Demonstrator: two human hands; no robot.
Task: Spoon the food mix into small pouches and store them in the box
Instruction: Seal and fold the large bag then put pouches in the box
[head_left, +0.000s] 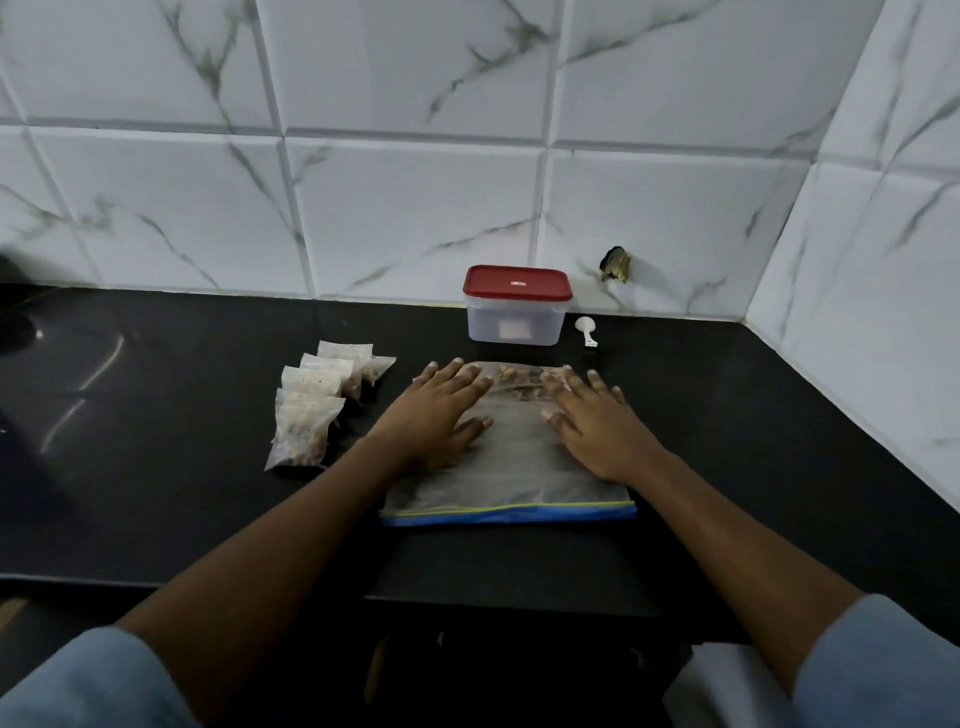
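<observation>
Both hands lie palm down, side by side, with a gap between them. The left hand (441, 415) has straight, spread fingers pointing forward, thumb turned inward. The right hand (592, 426) mirrors it, fingers straight and fanned, thumb toward the left. The bare left forearm (291, 530) and right forearm (727, 525) reach forward from the lower corners, converging. Light blue sleeves (93, 680) end near the elbows.

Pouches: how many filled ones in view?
5 pouches, overlapped in one row left of the left hand, running from far to near; overlap may hide more.
</observation>
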